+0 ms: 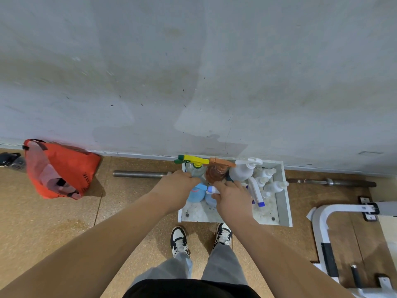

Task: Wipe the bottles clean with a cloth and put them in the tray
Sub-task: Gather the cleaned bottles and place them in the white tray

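- The wall point(193, 61), grey and stained, fills the upper half of the frame.
- The floor point(53, 222), brown and speckled, fills the lower half.
- Two bare forearms run from the lower corners up to the centre.
- A white bench frame point(320, 222) stands at lower right.
- The tray point(284, 201), a white box, sits on the floor right of centre, its far side against the wall.
- A red bag point(62, 168) slumps open at the wall foot, centre left.
- A steel bar point(139, 174) lies along the wall foot, showing on both sides of the tray.
- The bottles are all inside the tray.
  - Along its far side stand a yellow-trigger bottle point(196, 161), an orange bottle point(214, 174) and a white bottle point(240, 173).
  - Small white bottles point(272, 186) cluster at its right.
  - Blue bottles point(196, 193) sit at its near left, partly under the hands.
- The left grip point(178, 186) is over the tray's left edge with its fingers curled. I cannot tell whether it is clamped on anything, because its back hides that.
- The right grip point(232, 196) is over the tray's middle, clamped on a white spray head point(211, 190) with a blue tip.
- Two black-and-white shoes point(179, 239) stand just below the tray.
- A loose white sprayer point(256, 192) lies just right of the right grip.
- A dark teal scrap point(228, 179) shows at the right fingertips. I cannot tell if it is cloth.
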Available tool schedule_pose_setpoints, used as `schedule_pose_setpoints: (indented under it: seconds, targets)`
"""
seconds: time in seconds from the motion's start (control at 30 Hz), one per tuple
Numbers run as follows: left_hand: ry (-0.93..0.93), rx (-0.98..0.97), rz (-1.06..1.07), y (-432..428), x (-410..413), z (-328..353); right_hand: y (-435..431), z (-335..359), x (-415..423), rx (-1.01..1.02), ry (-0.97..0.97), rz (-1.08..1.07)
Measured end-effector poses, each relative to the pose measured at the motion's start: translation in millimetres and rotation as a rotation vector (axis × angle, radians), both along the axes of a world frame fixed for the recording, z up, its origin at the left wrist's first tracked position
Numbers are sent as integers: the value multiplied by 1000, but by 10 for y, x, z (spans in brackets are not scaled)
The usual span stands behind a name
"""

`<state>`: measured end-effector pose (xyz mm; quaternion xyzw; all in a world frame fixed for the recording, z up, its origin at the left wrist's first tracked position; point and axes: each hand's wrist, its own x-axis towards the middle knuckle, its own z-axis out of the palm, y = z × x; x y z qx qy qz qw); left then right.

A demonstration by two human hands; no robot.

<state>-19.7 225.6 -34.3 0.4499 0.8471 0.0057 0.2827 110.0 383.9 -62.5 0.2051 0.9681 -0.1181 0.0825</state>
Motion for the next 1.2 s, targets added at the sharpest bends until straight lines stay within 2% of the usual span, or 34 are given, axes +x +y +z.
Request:
schedule_pose_setpoints:
  seconds: [0.13, 0.33, 0.57, 0.67, 0.77, 0.8, 0.87, 0.97, 1.03, 1.13, 1.2]
  targets:
    - [-1, -7, 29, -18, 37, -44, 42, -35, 16, 16, 27, -15]
    - [-13, 26, 66, -10, 34, -112, 140, 37, -62, -2, -57, 15]
    - [-43, 158, 175, -22, 78, -108, 118, 200, 18, -65, -81, -6]
    - [-34, 212, 196, 10, 76, -42, 162, 391, 80, -99, 61, -43]
    - [-11, 309, 193, 57, 127, 61, 356, 581, 250, -74, 413, -152]
    - [10, 362, 191, 84, 162, 101, 470, 639, 324, -74, 455, -227]
    - [65, 476, 182, 162, 264, 188, 698, 723, 455, -179, 313, -425]
    - [152, 591, 140, 352, 490, 252, 913, 730, 590, -477, 8, -545]
    - [139, 606, 141, 483, 648, 280, 947, 689, 608, -593, -71, -515]
    - [106, 596, 251, 620, 866, 281, 986, 536, 605, -582, -114, -419]
    - [124, 599, 321, 695, 1009, 271, 1029, 429, 589, -646, -107, -433]
